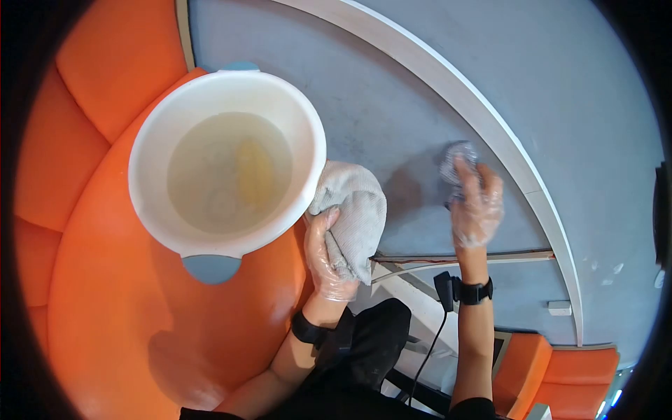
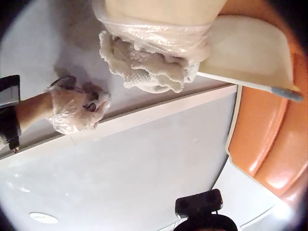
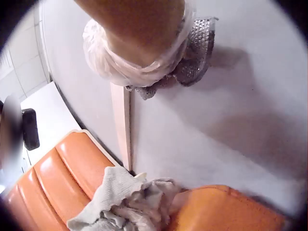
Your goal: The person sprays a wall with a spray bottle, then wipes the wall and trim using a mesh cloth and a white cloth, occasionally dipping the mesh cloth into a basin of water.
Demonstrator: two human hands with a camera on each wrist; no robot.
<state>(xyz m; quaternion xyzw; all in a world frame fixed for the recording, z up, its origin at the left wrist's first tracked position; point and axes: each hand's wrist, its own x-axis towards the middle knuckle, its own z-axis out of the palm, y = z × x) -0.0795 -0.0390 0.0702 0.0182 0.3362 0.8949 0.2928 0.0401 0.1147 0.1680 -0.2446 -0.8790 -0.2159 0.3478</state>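
Note:
My left hand [image 1: 326, 259], in a clear plastic glove, grips a folded light grey cloth [image 1: 359, 210] beside the basin's right rim. The cloth bunches below the gloved hand in the left wrist view [image 2: 149, 72]. My right hand [image 1: 477, 210], gloved too, holds a dark grey mesh-like cloth [image 1: 458, 159] against the grey wall [image 1: 413, 112], just left of a pale curved strip [image 1: 521, 150]. In the right wrist view the same cloth [image 3: 196, 53] pokes out past the glove; its fingertips are hidden there.
A white basin [image 1: 150, 203] of cloudy water stands on the orange seat [image 1: 105, 294], with something yellow [image 1: 255, 171] in the water. Cables [image 1: 420, 263] run along a ledge below the right hand. More orange seating [image 1: 577, 367] is at the lower right.

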